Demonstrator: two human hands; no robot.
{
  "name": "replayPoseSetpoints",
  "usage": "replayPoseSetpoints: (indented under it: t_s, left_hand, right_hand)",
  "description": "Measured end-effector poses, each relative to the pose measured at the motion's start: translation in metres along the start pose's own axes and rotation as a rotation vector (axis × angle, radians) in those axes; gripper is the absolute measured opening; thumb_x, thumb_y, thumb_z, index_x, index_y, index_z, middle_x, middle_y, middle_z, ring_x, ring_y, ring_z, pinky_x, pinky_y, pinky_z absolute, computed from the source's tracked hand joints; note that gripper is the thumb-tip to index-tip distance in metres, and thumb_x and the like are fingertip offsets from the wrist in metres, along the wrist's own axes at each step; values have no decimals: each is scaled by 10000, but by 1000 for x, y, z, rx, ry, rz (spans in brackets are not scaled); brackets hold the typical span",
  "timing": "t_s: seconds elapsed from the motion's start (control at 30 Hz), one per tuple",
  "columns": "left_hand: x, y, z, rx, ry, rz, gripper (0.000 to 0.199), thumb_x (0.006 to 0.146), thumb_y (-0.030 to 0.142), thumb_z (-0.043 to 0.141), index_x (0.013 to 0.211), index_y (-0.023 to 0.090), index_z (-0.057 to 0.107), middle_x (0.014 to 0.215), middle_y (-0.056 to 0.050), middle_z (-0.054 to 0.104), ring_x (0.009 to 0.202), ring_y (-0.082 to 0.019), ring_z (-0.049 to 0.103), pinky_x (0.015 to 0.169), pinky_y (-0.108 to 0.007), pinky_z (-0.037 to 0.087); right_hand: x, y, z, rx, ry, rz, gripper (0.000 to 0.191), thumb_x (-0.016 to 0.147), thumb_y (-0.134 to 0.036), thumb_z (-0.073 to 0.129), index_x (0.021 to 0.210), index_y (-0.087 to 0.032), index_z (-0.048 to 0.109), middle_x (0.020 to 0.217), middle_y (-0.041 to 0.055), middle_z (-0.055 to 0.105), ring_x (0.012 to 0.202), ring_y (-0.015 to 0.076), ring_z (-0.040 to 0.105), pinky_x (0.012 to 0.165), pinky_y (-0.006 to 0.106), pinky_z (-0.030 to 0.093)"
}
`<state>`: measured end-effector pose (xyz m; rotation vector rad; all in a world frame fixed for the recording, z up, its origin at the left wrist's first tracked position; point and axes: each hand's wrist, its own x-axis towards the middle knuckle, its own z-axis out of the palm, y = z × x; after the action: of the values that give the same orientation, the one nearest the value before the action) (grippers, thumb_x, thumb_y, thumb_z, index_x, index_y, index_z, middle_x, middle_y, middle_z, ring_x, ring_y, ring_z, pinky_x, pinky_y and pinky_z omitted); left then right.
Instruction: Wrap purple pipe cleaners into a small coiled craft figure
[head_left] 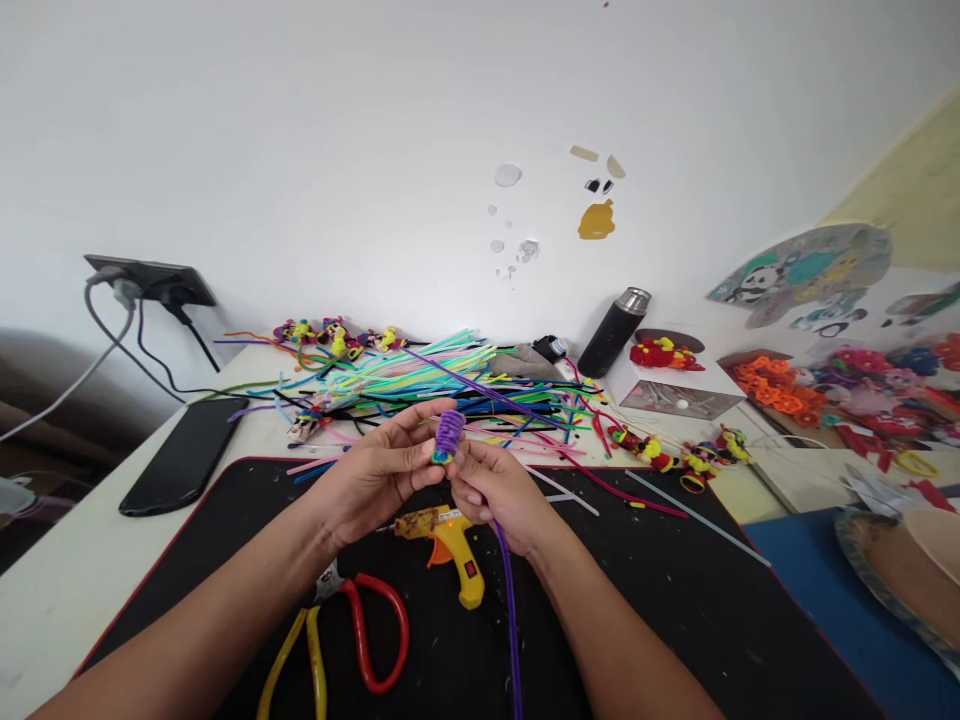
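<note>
Between my two hands is a small coiled purple pipe-cleaner piece [449, 432] with blue, green and yellow at its lower end. The fingers of my left hand [390, 462] pinch it from the left. My right hand [499, 490] closes on its right side, and a long purple pipe cleaner [511, 610] hangs down from below that hand. Just under my hands a yellow glue gun [465, 560] lies on the black mat [645, 590]. Pliers with one red and one yellow handle [360, 630] rest to the left, partly behind my left forearm.
A heap of many-coloured pipe cleaners [420, 375] spreads along the back. Small pipe-cleaner figures [701, 465] lie at right, more at back left. A black phone [184, 455] sits at left near a power strip [150, 278]. A black flask [615, 332] stands beside a white box [671, 390].
</note>
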<state>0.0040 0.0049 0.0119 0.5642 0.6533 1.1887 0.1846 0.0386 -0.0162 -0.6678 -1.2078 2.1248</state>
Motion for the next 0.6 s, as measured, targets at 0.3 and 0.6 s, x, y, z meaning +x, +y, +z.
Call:
replayPoseSetpoints:
  t_s: [0.3,0.6]
  left_hand:
    - [-1,0,2,-2,5,8,542,767,-18,834,1261,181,735,1031,-47,762,762,-148,781,677,-188,675]
    - [-1,-1,0,-6,-18,14,533,774,-8,841,1260,183,733,1036,-41,761,788,-152,789,698,-190,679]
  right_hand:
    - [-1,1,0,21,-16,-16,453,841,-576,824,824,-181,603,516,-117,406,378,37,240,415,225,124]
    - [-1,0,1,18,0,-1,473,809,-572,848,799,-190,569,508,-119,399,381,34,218,413,219,108]
